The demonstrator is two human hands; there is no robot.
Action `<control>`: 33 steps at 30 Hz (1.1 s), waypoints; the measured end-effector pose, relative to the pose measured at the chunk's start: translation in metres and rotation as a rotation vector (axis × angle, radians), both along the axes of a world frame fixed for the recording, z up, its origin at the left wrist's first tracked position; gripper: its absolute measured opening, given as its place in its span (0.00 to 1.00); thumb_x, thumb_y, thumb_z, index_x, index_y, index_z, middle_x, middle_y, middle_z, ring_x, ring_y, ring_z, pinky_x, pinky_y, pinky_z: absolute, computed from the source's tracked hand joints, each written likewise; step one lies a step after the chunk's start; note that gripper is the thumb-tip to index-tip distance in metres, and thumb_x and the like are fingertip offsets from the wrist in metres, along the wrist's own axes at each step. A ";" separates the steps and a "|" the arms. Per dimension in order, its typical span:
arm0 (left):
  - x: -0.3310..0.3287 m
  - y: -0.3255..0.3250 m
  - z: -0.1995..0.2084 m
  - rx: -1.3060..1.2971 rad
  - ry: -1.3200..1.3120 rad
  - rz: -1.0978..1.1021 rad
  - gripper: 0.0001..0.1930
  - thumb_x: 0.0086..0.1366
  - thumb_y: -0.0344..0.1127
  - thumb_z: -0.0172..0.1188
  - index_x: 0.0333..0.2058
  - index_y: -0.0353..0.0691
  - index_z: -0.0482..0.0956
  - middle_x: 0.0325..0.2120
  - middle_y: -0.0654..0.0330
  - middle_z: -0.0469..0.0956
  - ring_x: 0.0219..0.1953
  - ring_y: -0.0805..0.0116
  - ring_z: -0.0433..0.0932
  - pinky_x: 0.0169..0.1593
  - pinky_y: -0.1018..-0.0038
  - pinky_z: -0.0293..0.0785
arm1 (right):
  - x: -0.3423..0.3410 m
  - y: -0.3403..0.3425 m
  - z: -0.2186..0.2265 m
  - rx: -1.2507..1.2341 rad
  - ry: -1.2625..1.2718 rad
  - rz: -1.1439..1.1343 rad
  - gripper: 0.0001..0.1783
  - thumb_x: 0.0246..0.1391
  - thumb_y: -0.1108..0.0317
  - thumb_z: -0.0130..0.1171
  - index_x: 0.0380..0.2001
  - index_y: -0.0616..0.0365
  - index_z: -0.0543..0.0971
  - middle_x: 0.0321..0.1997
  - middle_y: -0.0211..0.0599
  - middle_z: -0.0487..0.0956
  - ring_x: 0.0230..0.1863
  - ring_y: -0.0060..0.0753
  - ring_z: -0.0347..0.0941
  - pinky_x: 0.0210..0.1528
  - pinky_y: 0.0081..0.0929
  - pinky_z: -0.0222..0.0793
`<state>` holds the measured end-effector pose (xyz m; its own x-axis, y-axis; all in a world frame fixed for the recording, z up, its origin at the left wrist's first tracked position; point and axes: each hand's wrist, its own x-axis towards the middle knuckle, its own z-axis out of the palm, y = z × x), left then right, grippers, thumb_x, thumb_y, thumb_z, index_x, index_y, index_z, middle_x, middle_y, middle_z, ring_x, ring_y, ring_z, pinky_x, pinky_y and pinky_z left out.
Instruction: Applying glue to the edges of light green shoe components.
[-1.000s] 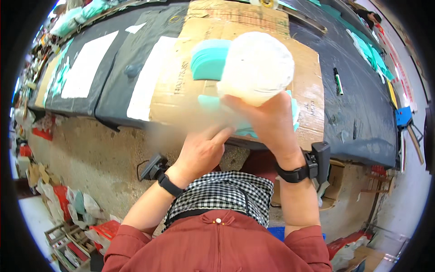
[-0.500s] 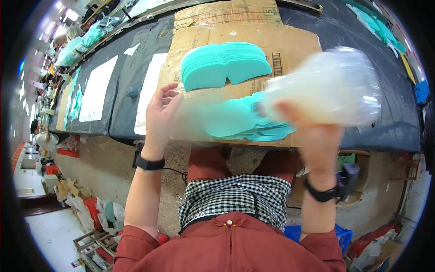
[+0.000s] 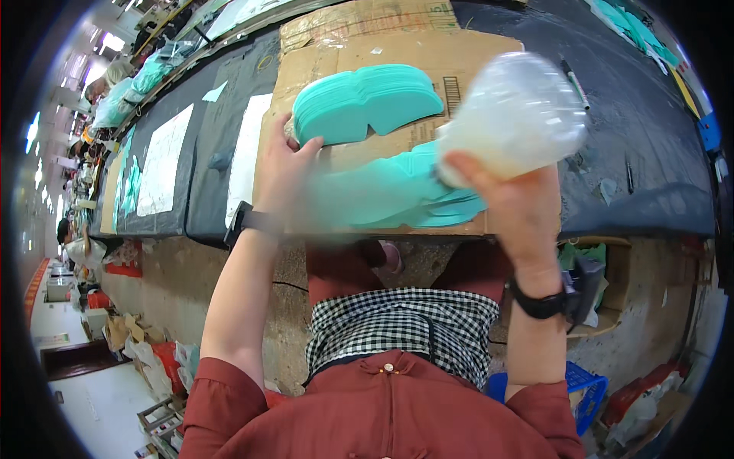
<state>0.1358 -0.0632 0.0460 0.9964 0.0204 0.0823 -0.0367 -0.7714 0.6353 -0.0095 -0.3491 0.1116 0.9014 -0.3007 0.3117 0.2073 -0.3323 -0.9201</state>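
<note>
My right hand [image 3: 520, 199] is closed round a translucent plastic container [image 3: 516, 115], blurred by motion. The container is tilted, its narrower end low over a fanned spread of teal cut pieces [image 3: 451, 205] along the table's near edge. My left hand [image 3: 284, 172] is at the left end of a neat stack of teal notched pieces [image 3: 367, 103]. Its thumb and fingers are apart at the stack's corner; whether they press on it I cannot tell. A pale teal smear [image 3: 352, 195] runs from beside my left wrist over the fanned pieces, too blurred to name.
A cardboard sheet [image 3: 489, 53] lies under both teal groups on a dark table [image 3: 627, 138]. White sheets [image 3: 164, 164] lie to the left. A pen [image 3: 575, 83] and a thin dark tool [image 3: 629, 176] are at the right. Below stands a blue crate [image 3: 585, 398].
My left hand has moved up to the stack's left end, its thumb now at the corner. My right hand has brought the container left, uncovering the pen. The view has shifted slightly.
</note>
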 end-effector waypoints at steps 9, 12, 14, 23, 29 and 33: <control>0.007 0.020 0.001 -0.192 0.050 -0.091 0.22 0.65 0.41 0.71 0.54 0.37 0.80 0.28 0.67 0.78 0.29 0.78 0.76 0.34 0.78 0.73 | -0.002 -0.033 0.000 0.119 -0.123 -0.300 0.18 0.55 0.69 0.76 0.44 0.66 0.83 0.45 0.35 0.85 0.43 0.27 0.79 0.51 0.26 0.74; 0.005 0.037 -0.004 -0.456 0.124 -0.078 0.18 0.67 0.39 0.69 0.52 0.37 0.82 0.29 0.68 0.78 0.29 0.79 0.76 0.34 0.80 0.72 | -0.009 -0.002 -0.004 -0.039 -0.040 -0.206 0.22 0.55 0.72 0.75 0.52 0.64 0.81 0.49 0.36 0.84 0.49 0.29 0.80 0.55 0.31 0.75; 0.000 0.040 0.003 -0.457 0.166 -0.072 0.16 0.67 0.38 0.68 0.50 0.37 0.82 0.29 0.67 0.79 0.30 0.80 0.76 0.34 0.80 0.72 | -0.020 0.021 -0.022 -0.818 -0.111 -0.230 0.27 0.51 0.70 0.79 0.54 0.60 0.81 0.51 0.37 0.85 0.50 0.32 0.80 0.55 0.32 0.77; -0.002 0.062 0.015 -0.808 0.338 -0.190 0.08 0.68 0.31 0.65 0.43 0.36 0.82 0.30 0.67 0.78 0.30 0.81 0.75 0.36 0.83 0.71 | -0.016 0.157 -0.003 -0.304 -0.149 0.326 0.24 0.46 0.71 0.69 0.49 0.57 0.79 0.48 0.42 0.82 0.48 0.47 0.83 0.47 0.35 0.80; -0.035 0.083 0.039 -1.058 0.404 -0.253 0.10 0.71 0.31 0.63 0.49 0.37 0.80 0.36 0.67 0.81 0.32 0.79 0.78 0.38 0.80 0.74 | -0.032 0.073 0.003 -0.192 0.197 0.290 0.40 0.56 0.45 0.73 0.60 0.62 0.73 0.52 0.43 0.82 0.51 0.38 0.82 0.54 0.36 0.80; -0.071 0.056 0.035 -1.089 0.594 -0.258 0.09 0.71 0.31 0.63 0.47 0.37 0.80 0.35 0.66 0.80 0.31 0.79 0.79 0.35 0.81 0.75 | -0.060 0.001 0.014 0.642 -0.181 0.092 0.43 0.62 0.48 0.67 0.70 0.60 0.62 0.65 0.47 0.73 0.67 0.49 0.71 0.70 0.53 0.67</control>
<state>0.0645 -0.0077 0.0807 0.8591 -0.4036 -0.3148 0.4003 0.1463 0.9046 -0.0691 -0.3478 0.1255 0.8824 -0.4016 0.2451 0.3782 0.2955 -0.8773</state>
